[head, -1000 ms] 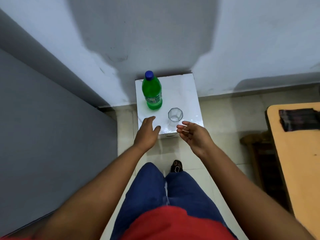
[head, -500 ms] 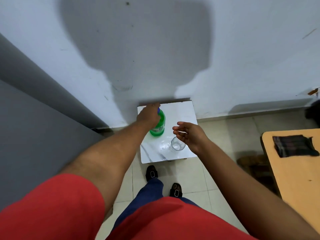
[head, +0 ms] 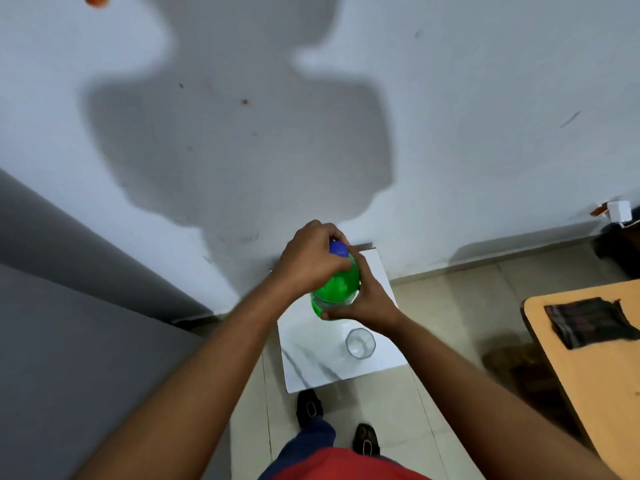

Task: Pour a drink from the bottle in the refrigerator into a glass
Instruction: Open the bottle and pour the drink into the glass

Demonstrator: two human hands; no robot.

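Observation:
A green plastic bottle [head: 334,289] with a blue cap [head: 338,249] is held above the small white marble-topped table [head: 311,362]. My left hand [head: 308,259] wraps over the bottle's neck and cap from the left. My right hand [head: 363,299] grips the bottle's body from the right and below. An empty clear glass [head: 360,343] stands on the table, just below and to the right of my right hand. Whether the bottle's base touches the table is hidden by my hands.
A grey refrigerator side [head: 69,306] fills the left. A white wall [head: 450,133] rises behind the table. A wooden table [head: 595,362] with a dark folded cloth [head: 588,322] stands at the right. My feet [head: 310,407] are on the tiled floor before the small table.
My right hand has moved from hovering over the glass onto the bottle's body. My left hand has stayed on the bottle's top, and the cap now shows. The view has risen.

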